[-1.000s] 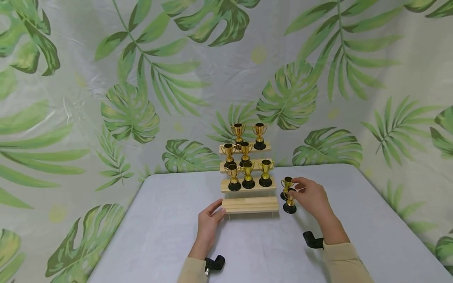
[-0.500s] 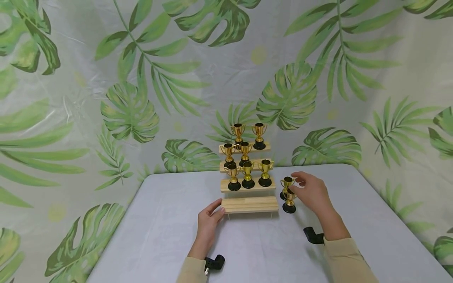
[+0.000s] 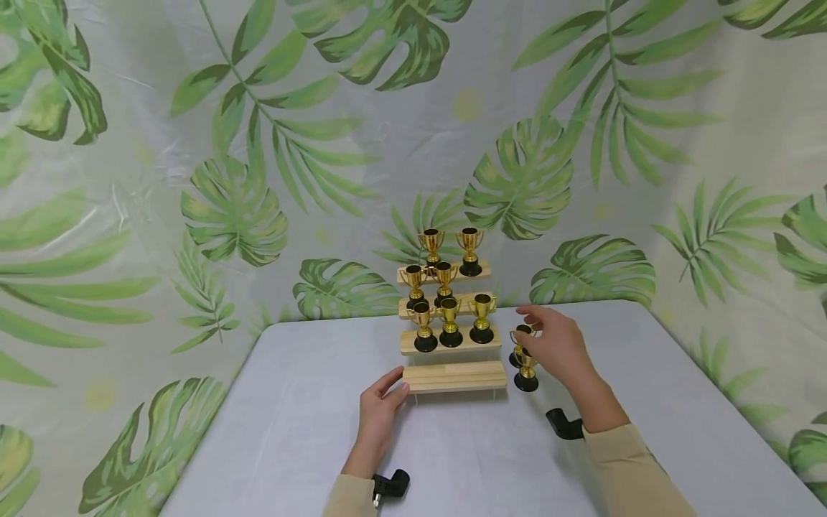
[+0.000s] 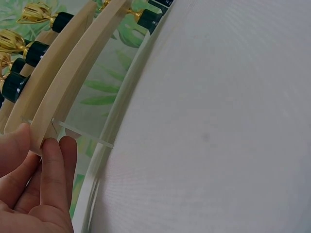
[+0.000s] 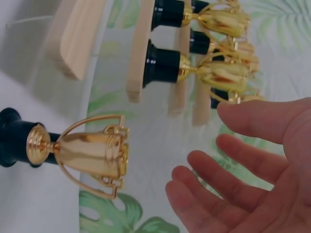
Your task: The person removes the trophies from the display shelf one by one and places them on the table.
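Observation:
My left hand (image 3: 377, 416) pinches the left end of the lowest wooden shelf board (image 3: 455, 378), thumb on top and fingertips under it in the left wrist view. That board bears no trophy. To its right, two small gold trophies with black bases stand on the table one behind the other: a front trophy (image 3: 526, 381) and a rear trophy (image 3: 515, 358), partly covered by the other and by my fingers. Over them is my right hand (image 3: 561, 350). In the right wrist view its fingers are spread, holding nothing, apart from the gold trophy cup (image 5: 90, 150).
Behind the lowest board rise three more tiers, with three trophies on the third tier (image 3: 405, 340) and two on each of the upper ones. The white-covered table (image 3: 310, 402) spreads to both sides. A leaf-print curtain (image 3: 362, 143) stands behind it.
My right hand has drawn away from the front trophy and shifted left and slightly back. Both table trophies stay standing. My left hand keeps its grip on the board.

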The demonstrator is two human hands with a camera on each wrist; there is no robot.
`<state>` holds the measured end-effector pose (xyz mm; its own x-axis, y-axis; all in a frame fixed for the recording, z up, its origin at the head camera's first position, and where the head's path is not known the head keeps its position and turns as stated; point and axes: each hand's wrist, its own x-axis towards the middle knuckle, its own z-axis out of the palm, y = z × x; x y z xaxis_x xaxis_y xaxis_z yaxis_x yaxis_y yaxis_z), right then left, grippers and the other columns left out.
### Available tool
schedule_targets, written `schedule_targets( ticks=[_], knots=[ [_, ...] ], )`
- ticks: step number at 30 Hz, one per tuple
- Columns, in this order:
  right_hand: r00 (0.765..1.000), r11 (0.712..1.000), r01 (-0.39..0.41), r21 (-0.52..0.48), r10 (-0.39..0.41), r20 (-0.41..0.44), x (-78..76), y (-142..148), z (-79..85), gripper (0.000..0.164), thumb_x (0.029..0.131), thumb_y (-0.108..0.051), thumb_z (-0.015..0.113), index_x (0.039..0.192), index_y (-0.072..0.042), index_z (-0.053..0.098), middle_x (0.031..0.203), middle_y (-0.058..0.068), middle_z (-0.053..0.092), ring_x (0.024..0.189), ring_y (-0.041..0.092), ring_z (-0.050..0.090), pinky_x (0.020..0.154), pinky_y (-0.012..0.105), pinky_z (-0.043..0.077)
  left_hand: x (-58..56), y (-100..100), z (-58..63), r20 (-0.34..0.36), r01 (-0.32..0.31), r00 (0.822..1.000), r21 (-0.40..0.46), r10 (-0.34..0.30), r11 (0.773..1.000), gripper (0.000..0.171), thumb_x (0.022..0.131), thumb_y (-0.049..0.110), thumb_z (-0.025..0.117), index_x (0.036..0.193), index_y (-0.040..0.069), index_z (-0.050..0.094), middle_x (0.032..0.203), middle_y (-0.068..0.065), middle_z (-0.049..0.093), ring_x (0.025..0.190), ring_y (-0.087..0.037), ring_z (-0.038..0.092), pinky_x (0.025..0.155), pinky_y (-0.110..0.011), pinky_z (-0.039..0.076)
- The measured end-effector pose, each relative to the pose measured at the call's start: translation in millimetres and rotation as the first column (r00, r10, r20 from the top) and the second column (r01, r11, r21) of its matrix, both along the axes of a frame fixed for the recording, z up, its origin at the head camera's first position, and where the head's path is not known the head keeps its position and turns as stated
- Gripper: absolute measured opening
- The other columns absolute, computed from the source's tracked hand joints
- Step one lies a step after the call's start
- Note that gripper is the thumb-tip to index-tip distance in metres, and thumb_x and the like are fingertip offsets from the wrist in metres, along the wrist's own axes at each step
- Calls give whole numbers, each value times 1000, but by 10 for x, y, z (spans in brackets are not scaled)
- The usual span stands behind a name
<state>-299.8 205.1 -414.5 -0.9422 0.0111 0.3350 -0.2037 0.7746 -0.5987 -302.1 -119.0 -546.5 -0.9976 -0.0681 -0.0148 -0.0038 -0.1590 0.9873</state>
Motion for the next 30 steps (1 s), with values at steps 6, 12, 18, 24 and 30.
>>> schedule_targets(
  ticks=[6,12,18,24,30],
  knots=[
    [1000,1000,-15,-21,15,-10,-7,-54,26,49,92,-21,73,138,-8,59,119,17,67,110,37,62,83,55,51,-23,-5,-49,-7,1,1000,5,-1,1000,41,94,8,71,135,6,64,142,-14,56,115,-22,63,89,-28,55],
    [1000,1000,-23,-17,23,-15,-21,-108,58,53,92,-20,74,141,-8,57,121,18,66,110,38,62,83,56,51,-11,-1,-41,-6,3,1000,8,-3,1000,42,94,9,71,135,6,64,144,-14,55,114,-21,64,90,-29,55],
    [999,999,-32,-28,31,-17,-44,-161,83,53,93,-21,74,142,-11,56,124,17,65,111,37,62,85,56,52,-11,-11,-47,-1,-1,1000,14,1,1000,42,94,8,71,136,6,63,143,-15,55,114,-20,64,90,-29,55],
    [998,998,-53,-41,52,-31,-50,-234,133,55,92,-21,75,143,-12,55,126,18,64,110,38,62,82,54,54,-17,-16,-53,-5,-4,1000,17,5,1000,42,94,8,72,134,6,64,142,-14,56,112,-20,65,89,-29,56],
    [997,998,-66,-14,66,-27,-106,-296,217,58,93,-22,74,146,-12,53,129,18,61,114,39,60,81,55,54,-21,-7,-50,-11,2,1000,16,-2,1000,42,93,9,72,134,5,64,142,-15,56,112,-20,65,88,-28,56]
  ],
)
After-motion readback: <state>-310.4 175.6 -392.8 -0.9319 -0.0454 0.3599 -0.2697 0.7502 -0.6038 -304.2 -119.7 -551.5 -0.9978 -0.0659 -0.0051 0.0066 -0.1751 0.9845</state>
